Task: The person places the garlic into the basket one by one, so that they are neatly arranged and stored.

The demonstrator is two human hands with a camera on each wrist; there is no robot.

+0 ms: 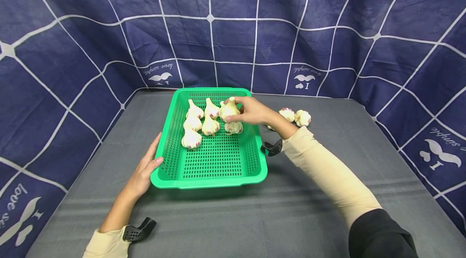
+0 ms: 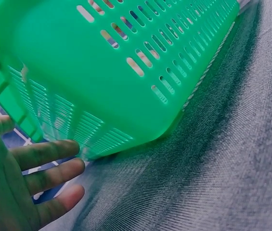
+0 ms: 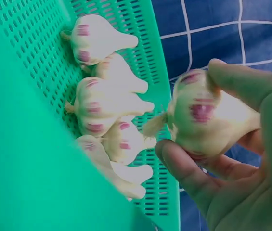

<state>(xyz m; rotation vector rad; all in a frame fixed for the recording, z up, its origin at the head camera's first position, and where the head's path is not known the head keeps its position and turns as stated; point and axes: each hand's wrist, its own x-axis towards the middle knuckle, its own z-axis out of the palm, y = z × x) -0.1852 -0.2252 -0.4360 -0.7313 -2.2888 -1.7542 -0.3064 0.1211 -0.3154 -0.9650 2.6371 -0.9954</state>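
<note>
In the head view, my right hand [image 1: 251, 110] holds a garlic bulb [image 1: 229, 109] above the far right part of a green plastic basket [image 1: 218, 184]. The right wrist view shows fingers and thumb round this bulb [image 3: 203, 113], its root end towards the basket and its neck towards the palm. Several other garlic bulbs [image 1: 191, 138] lie in the basket's far half. My left hand [image 1: 143, 173] is at the basket's left side, thumb at the rim. In the left wrist view its fingers [image 2: 54, 175] extend, fairly straight, along the outside of the slotted wall.
A few more garlic bulbs [image 1: 302, 118] lie on the grey cloth [image 1: 291, 209] right of the basket, partly behind my right forearm. A blue curtain [image 1: 233, 39] with white lines encloses the back and sides. Black wrist straps [image 1: 138, 230] sit at both wrists.
</note>
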